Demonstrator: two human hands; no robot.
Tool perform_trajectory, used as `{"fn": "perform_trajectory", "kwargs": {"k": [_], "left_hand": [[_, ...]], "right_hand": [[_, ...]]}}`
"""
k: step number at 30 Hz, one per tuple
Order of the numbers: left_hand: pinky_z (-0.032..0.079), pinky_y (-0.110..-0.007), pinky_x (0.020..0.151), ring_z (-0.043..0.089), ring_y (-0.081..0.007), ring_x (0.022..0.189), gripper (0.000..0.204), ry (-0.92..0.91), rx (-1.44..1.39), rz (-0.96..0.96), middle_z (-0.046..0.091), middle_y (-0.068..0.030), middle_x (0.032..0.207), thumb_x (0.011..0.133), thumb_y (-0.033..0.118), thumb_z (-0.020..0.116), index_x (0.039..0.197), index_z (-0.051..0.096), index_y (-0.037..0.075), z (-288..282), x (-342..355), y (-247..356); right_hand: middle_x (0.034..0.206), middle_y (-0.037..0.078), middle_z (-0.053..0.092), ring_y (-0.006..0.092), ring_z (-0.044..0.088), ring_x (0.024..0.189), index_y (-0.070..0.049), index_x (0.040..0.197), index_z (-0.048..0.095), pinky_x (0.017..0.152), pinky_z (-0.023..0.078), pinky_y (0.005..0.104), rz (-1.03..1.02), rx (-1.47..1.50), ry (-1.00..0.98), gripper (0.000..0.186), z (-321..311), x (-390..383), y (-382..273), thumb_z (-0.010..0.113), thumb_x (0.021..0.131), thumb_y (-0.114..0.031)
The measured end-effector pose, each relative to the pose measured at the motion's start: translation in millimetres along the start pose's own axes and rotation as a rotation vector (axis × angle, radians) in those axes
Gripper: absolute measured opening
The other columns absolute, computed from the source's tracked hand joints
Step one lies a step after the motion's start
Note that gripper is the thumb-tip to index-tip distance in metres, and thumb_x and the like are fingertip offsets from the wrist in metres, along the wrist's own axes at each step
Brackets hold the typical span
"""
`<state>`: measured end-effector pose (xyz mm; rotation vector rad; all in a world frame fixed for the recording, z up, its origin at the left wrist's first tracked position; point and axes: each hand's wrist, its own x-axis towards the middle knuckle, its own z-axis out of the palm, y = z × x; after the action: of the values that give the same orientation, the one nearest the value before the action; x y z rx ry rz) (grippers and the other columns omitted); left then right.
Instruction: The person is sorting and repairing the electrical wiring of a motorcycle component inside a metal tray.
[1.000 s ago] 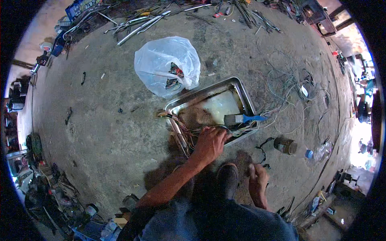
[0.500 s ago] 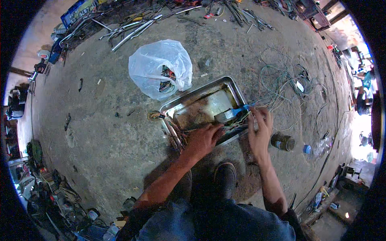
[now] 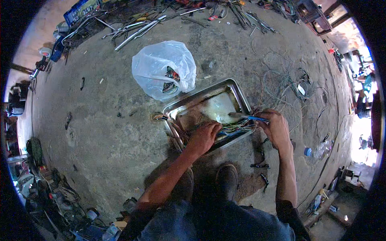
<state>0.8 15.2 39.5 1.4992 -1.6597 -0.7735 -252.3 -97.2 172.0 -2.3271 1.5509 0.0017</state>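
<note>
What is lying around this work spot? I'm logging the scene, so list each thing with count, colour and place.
metal tray: one, silver, on the floor, centre
wire bundle: one, multicoloured, across the tray's near side
blue-handled tool: one, over the tray
plastic bag: one, clear white, behind the tray
loose wires: a tangle, pale, right of the tray
metal rods and tools: several, grey, far edge
shoes: two, dark, near the tray
left hand: on the wire bundle
right hand: holding the blue-handled tool
</note>
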Motion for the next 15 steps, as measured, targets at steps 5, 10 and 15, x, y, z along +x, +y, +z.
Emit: {"fn": "perform_trajectory", "kwargs": {"k": [5, 10, 15], "left_hand": [[0.054, -0.035, 0.081, 0.061, -0.0213, 0.080, 0.030, -0.203, -0.261, -0.328, 0.064, -0.0111, 0.096, 0.112, 0.026, 0.046, 0.126, 0.065, 0.007, -10.2, 8.8, -4.3], [0.053, -0.035, 0.087, 0.063, -0.0201, 0.089, 0.030, -0.241, -0.450, -0.326, 0.066, -0.0097, 0.111, 0.113, 0.025, 0.046, 0.131, 0.063, 0.009, -12.8, 12.9, -22.3], [0.048, -0.039, 0.104, 0.063, -0.0247, 0.117, 0.031, -0.271, -0.435, -0.248, 0.068, -0.0127, 0.119, 0.112, 0.028, 0.049, 0.130, 0.063, 0.007, -9.4, 21.7, -9.1]], "right_hand": [[0.101, 0.019, 0.074, 0.0397, 0.070, 0.088, -0.007, 0.111, 0.077, 0.082, 0.055, 0.0469, -0.010, 0.233, 0.065, 0.024, 3.3, 0.9, -4.4, 0.074, 0.092, -0.022], [0.098, 0.019, 0.072, 0.0357, 0.071, 0.087, -0.002, 0.104, 0.075, 0.078, 0.055, 0.0425, 0.043, 0.507, 0.174, 0.023, 41.5, 21.5, -32.4, 0.077, 0.091, -0.021], [0.102, 0.023, 0.070, 0.0448, 0.067, 0.091, -0.001, 0.108, 0.072, 0.081, 0.054, 0.0469, -0.004, 0.480, 0.333, 0.026, 94.6, 32.8, 2.6, 0.071, 0.097, -0.024]]}}
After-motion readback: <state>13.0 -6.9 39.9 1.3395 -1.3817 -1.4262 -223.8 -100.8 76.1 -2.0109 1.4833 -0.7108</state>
